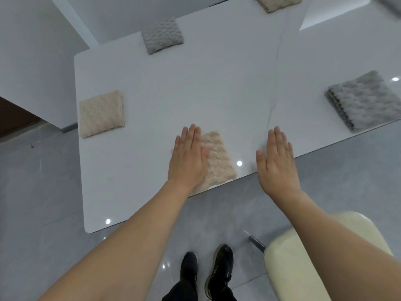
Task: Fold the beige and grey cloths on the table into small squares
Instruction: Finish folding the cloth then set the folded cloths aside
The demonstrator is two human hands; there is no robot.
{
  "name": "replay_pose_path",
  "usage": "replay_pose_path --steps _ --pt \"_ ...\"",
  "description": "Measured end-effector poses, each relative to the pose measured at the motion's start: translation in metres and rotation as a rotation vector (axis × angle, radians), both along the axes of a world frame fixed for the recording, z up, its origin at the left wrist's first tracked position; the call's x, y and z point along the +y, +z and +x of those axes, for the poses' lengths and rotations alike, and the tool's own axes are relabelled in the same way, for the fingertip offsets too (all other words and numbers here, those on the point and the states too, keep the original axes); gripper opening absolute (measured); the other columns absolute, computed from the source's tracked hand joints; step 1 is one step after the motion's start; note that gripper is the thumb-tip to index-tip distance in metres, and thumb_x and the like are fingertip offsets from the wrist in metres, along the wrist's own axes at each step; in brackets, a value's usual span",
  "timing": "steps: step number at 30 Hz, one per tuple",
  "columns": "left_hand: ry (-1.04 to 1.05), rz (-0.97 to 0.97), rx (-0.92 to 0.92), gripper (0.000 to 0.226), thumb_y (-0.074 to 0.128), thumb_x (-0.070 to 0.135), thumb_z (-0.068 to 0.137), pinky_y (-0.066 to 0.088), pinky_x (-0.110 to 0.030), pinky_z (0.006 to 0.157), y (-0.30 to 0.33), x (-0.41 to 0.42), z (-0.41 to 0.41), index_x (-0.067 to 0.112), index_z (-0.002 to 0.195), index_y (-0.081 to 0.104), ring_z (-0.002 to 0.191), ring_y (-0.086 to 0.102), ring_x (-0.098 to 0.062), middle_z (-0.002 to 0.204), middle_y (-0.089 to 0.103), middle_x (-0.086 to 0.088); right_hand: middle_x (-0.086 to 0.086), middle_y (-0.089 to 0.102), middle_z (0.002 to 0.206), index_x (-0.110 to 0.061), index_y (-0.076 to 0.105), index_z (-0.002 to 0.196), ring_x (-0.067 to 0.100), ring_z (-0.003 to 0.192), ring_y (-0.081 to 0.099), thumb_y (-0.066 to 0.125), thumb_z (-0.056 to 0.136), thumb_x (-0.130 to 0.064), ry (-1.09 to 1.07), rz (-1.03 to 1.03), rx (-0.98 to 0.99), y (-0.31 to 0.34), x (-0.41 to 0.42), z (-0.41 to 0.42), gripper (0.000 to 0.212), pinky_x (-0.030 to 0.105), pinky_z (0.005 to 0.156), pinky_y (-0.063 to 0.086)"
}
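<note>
A folded beige cloth (219, 158) lies at the near edge of the white table (173, 88). My left hand (188, 158) rests flat on its left part, fingers straight and together. My right hand (276, 161) is flat with straight fingers to the right of that cloth, apart from it, over the table's near edge. Another folded beige square (101, 114) lies at the left edge. A folded grey square (162, 35) sits at the far side. A larger folded grey cloth (364, 99) lies at the right. A further beige square (278, 3) sits at the far edge.
A cream padded chair (303, 257) stands at the lower right beside the table. My black shoes (208, 272) stand on the grey tiled floor (32, 192). A thin seam (275, 83) runs across the tabletop.
</note>
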State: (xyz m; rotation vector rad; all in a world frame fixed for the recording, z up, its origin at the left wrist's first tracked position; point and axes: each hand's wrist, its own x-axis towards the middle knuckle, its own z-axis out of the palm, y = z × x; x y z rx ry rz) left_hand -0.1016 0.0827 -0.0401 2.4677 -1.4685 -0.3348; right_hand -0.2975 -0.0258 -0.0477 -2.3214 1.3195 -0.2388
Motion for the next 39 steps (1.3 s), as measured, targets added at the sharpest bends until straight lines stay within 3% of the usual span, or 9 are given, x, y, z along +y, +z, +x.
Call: replay_pose_path --steps 5,10,14,18,21,28,35,39 --pt "-0.199 -0.034 0.067 0.057 0.025 0.032 0.105 -0.003 -0.034 0.122 0.012 -0.058 -0.032 0.006 0.155 0.014 0.151 0.0 -0.02 0.163 0.008 -0.007 0.004 -0.004 0.163 -0.007 0.003 0.154 0.015 0.149 -0.007 0.025 0.104 -0.026 -0.175 0.027 -0.123 0.009 -0.022 -0.028 0.057 0.032 0.12 -0.007" --pt "-0.336 -0.074 0.145 0.056 0.027 0.031 0.106 -0.003 -0.031 0.122 0.012 -0.128 -0.047 0.006 0.154 0.015 0.151 0.0 -0.018 0.163 0.008 -0.005 0.002 -0.004 0.163 -0.008 0.003 0.155 0.01 0.148 -0.009 0.019 0.104 -0.033 -0.316 0.046 -0.193 0.009 -0.059 -0.054 0.058 0.033 0.121 -0.005" --pt "-0.458 -0.087 0.331 0.053 0.028 0.028 0.107 -0.006 -0.016 0.117 0.004 -0.188 -0.059 0.008 0.154 0.017 0.15 0.003 -0.01 0.163 0.009 -0.001 -0.001 -0.003 0.163 -0.011 0.003 0.155 0.002 0.146 -0.009 0.019 0.104 -0.033 -0.465 0.037 -0.244 0.008 -0.092 -0.077 0.058 0.027 0.12 -0.006" --pt "-0.528 -0.06 0.493 0.051 0.029 0.029 0.107 0.005 -0.022 0.12 -0.011 -0.242 -0.078 0.014 0.155 0.019 0.148 0.005 -0.002 0.163 0.01 0.006 -0.003 -0.001 0.163 -0.014 0.004 0.155 0.005 0.148 -0.005 0.022 0.104 -0.033 -0.642 0.011 -0.315 0.003 -0.131 -0.1 0.058 0.031 0.121 0.0" --pt "-0.565 -0.08 0.529 0.052 0.029 0.029 0.107 0.004 -0.017 0.118 -0.02 -0.287 -0.098 0.013 0.155 0.019 0.148 0.005 -0.002 0.163 0.01 0.004 -0.004 -0.002 0.162 -0.013 0.004 0.155 0.005 0.148 -0.004 0.022 0.103 -0.034 -0.78 0.02 -0.404 -0.005 -0.157 -0.113 0.059 0.032 0.122 0.0" --pt "-0.701 -0.124 0.612 0.052 0.031 0.027 0.107 0.003 -0.009 0.115 -0.018 -0.381 -0.14 0.008 0.154 0.019 0.148 0.007 -0.006 0.163 0.012 -0.002 0.002 0.001 0.162 -0.009 0.006 0.154 0.009 0.149 -0.001 0.024 0.101 -0.033 -0.836 -0.029 -0.578 -0.032 -0.212 -0.127 0.06 0.037 0.122 0.004" --pt "-0.895 -0.039 0.52 0.054 0.033 0.029 0.106 0.007 -0.018 0.119 -0.025 -0.431 -0.168 0.007 0.154 0.021 0.149 0.01 -0.008 0.163 0.014 -0.003 0.005 0.004 0.162 -0.006 0.009 0.154 0.012 0.149 0.0 0.025 0.102 -0.027 -0.836 -0.11 -0.558 -0.045 -0.249 -0.133 0.058 0.044 0.122 0.003" --pt "-0.995 0.005 0.314 0.054 0.031 0.032 0.106 0.002 -0.02 0.119 -0.037 -0.439 -0.172 0.009 0.154 0.021 0.149 0.009 -0.011 0.163 0.013 -0.003 0.002 -0.002 0.163 -0.01 0.003 0.154 0.013 0.149 -0.007 0.019 0.101 -0.034 -0.743 -0.063 -0.317 -0.056 -0.254 -0.139 0.061 0.037 0.121 -0.008"
